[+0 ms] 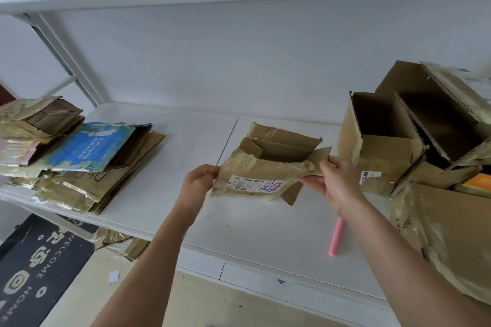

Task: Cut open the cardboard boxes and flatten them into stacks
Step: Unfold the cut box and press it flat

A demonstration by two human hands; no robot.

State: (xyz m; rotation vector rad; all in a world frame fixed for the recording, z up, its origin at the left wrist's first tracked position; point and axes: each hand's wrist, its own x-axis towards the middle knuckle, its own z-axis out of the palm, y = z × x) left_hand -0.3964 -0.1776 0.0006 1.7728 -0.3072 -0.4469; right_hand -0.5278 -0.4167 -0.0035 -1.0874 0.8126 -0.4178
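Both forearms reach up from the bottom of the frame: left hand and right hand each pinch an end of the small box above the counter, centre frame. Better to press its walls inward evenly, then carry it to the flattened stack at left.

Bare table lay open at six o'clock, broken only by a pink stick toward four. Flattened stacks blocked nine o'clock; open boxes crowded three.
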